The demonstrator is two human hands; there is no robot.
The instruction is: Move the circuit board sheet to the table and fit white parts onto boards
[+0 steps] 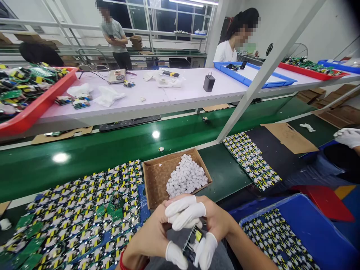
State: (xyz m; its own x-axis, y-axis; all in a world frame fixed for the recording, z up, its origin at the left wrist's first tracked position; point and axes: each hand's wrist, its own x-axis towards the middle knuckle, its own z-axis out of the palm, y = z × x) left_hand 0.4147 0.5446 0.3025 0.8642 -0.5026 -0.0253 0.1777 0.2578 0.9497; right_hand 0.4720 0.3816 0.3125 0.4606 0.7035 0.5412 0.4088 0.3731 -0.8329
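Our left hand [149, 238] and right hand [216, 221] both grip a small circuit board [192, 242] between white-gloved fingers. Just ahead sits a cardboard box [153, 183] of white pieces [187, 176], beside rows of boards [84, 210]

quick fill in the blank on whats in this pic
1. The left hand wears a ____ band at its wrist.
2. The right hand and left hand pinch a small circuit board with a ____ part on it.
3. The cardboard box beside them is heaped with small pieces coloured ____.
4. The tray at lower right, holding more boards, has ____ walls.

Missing words: red, yellow, white, blue
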